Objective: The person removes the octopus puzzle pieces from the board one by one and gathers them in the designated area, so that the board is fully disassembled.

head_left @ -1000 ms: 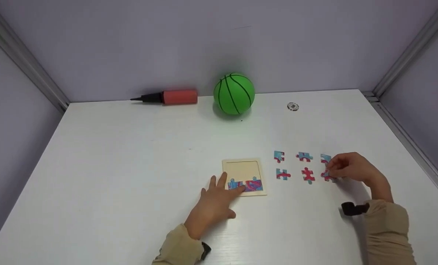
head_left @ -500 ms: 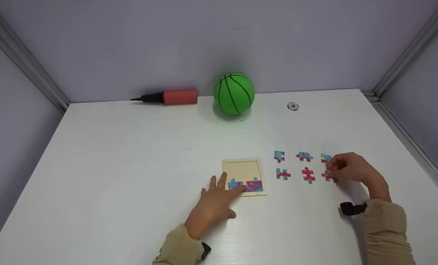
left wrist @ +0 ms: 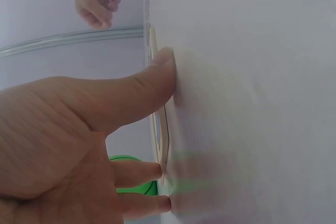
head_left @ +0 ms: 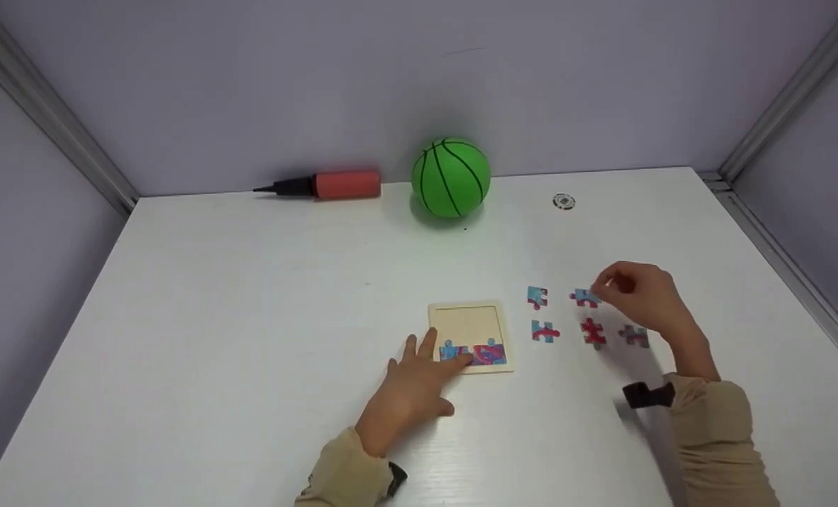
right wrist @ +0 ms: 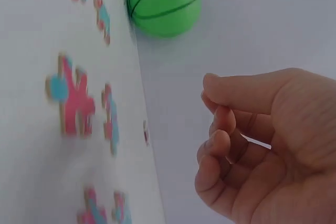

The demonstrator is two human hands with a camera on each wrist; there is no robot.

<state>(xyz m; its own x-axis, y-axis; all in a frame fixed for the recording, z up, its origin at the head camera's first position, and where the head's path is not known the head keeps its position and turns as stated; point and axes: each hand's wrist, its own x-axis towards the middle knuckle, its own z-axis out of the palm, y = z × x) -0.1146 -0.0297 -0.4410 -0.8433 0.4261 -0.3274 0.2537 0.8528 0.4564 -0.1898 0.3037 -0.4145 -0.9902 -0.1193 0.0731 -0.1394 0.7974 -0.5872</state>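
My left hand lies spread at the front left of a wooden puzzle tray. One finger rests on the joined blue and purple pieces along its lower side. In the left wrist view the thumb is near the tray's edge. My right hand hovers over the loose puzzle pieces, fingers curled and thumb against the index finger. Nothing shows between its fingertips in the right wrist view. Nearest to it in the head view is a blue and red piece. A mostly red piece lies below that.
More loose pieces lie right of the tray, including one blue and red piece. A green ball and a red and black hand pump sit along the back wall. A round patterned chip lies at the back right.
My right hand has lifted off the rightmost lower puzzle piece and moved left and away from me. That piece stays on the table. The left hand keeps its place on the tray.
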